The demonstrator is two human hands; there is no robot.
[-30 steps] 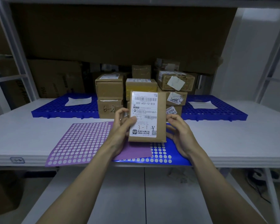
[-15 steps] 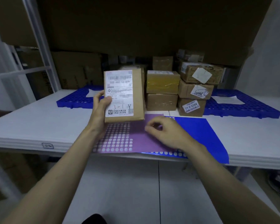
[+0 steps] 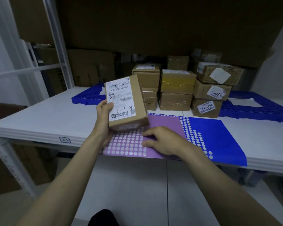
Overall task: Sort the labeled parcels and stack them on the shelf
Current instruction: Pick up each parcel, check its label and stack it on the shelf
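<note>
My left hand (image 3: 104,115) grips a small brown parcel (image 3: 137,101) upright above the shelf edge, thumb on its white shipping label marked "3-1 Y". My right hand (image 3: 162,141) rests on the purple sticker sheet (image 3: 163,123), fingers loosely bent and pointing left, holding nothing. Behind, several brown labeled parcels (image 3: 176,88) stand in stacks at the back of the white shelf (image 3: 44,118); one at the right reads "17-2-3204" (image 3: 206,107).
A blue sticker sheet (image 3: 219,136) lies under and right of the purple one. Blue perforated pallets (image 3: 255,108) lie at the back left and right, each with a white paper. Large cartons fill the back wall. A white upright post (image 3: 59,46) stands at left.
My right hand let go of the parcel and dropped onto the purple sheet. My left hand now holds the parcel alone, tilted. The view shifted left.
</note>
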